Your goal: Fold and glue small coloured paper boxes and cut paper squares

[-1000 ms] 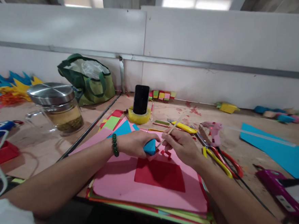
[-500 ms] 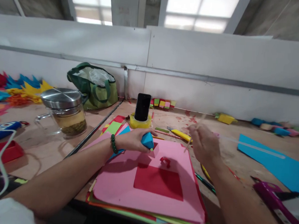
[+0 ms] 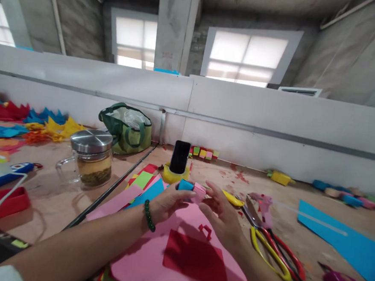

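Observation:
My left hand [image 3: 168, 204], with a green bead bracelet on its wrist, grips a small folded paper block with a blue part [image 3: 186, 185] and a pink part [image 3: 198, 194]. My right hand [image 3: 223, 218] is at the block's pink end, fingers bent but apart; whether its fingertips touch the paper I cannot tell. Below both hands is a stack of paper topped by a pink sheet [image 3: 134, 256]. On it lie a dark red rectangle of paper [image 3: 194, 263] and a small bent red paper strip [image 3: 205, 231].
Scissors with yellow handles [image 3: 271, 257] and a pink glue gun [image 3: 266, 212] lie to the right, near a blue sheet [image 3: 337, 241]. A phone [image 3: 180, 157] leans in a yellow tape roll [image 3: 174, 176]. A lidded glass mug [image 3: 94, 168] and a green bag [image 3: 133, 134] stand left.
My right hand has come left to the block and no longer shows the thin stick. The block's pink part now faces right. The view has tilted upward, and the scissors show beside my right arm.

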